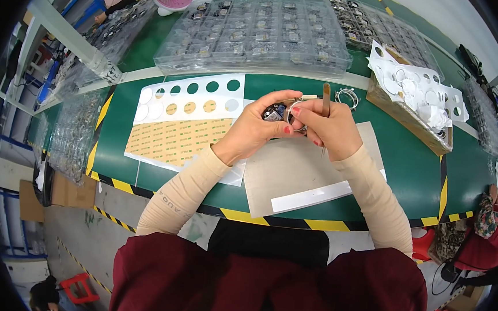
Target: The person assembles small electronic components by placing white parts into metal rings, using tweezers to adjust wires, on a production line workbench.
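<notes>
Head-worn view (wide fisheye, dark-rimmed), steeply down onto the green worktable close below.

Beige-sleeved, the left forearm and right forearm slant upward and inward. The left hand curves, thumb and fingers bent inward; the right hand faces it closely, fingers curled, thumb extended, red-nailed like the other.

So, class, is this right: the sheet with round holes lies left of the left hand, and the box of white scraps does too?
Wrong side for the box: the head view shows it right of the right hand. The sheet does lie left of the left hand.
</notes>
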Tool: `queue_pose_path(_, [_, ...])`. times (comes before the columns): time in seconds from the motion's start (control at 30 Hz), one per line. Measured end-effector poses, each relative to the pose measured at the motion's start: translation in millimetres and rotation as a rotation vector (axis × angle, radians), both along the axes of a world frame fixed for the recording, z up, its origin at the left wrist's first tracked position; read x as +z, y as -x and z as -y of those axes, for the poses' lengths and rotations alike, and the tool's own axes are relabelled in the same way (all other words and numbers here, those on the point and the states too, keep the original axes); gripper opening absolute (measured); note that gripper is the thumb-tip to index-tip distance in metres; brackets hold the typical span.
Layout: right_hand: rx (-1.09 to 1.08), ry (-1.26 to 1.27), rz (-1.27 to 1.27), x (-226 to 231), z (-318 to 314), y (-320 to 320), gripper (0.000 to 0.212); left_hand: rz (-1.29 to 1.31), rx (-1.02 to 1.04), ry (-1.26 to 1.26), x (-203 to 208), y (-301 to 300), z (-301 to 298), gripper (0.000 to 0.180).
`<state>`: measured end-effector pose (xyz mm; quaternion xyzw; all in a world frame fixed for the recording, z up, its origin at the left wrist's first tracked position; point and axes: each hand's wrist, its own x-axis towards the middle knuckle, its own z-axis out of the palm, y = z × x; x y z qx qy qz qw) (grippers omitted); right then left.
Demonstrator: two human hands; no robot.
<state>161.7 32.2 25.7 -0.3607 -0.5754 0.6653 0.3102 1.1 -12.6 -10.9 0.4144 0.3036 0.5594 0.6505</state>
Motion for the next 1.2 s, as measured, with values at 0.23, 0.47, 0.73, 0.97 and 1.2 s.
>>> queue_pose_path(0.23, [-0.013, -0.076, 0.064, -3.5, -0.7, 7.2, 0.014, -0.063, 0.012, -0.024, -3.7, 5.4, -1.3, 0.05])
queue_pose_path(0.47, [-0.096, -0.311, 0.059, -20.0, -15.7, -11.2, 0.014, 0.047, 0.056, -0.027, 1.7, 5.5, -3.9, 0.053])
queue_pose_path(0.73, [-0.341, -0.779, 0.453, 19.8, -90.1, -98.2, 0.015, 0.314, 0.008, 0.097, -13.5, 17.3, -6.3, 0.047])
queue_pose_path(0.97, [-0.439, -0.679, 1.117, 37.7, -175.2, -171.7, 0.024, 0.335, -0.028, 0.133, -13.7, 15.7, -7.6, 0.047])
queue_pose_path(1.2, [-0.434, -1.144, 0.983, 31.7, -162.0, -154.7, 0.029, 0.369, 0.006, 0.206, -10.4, 10.3, -3.8, 0.049])
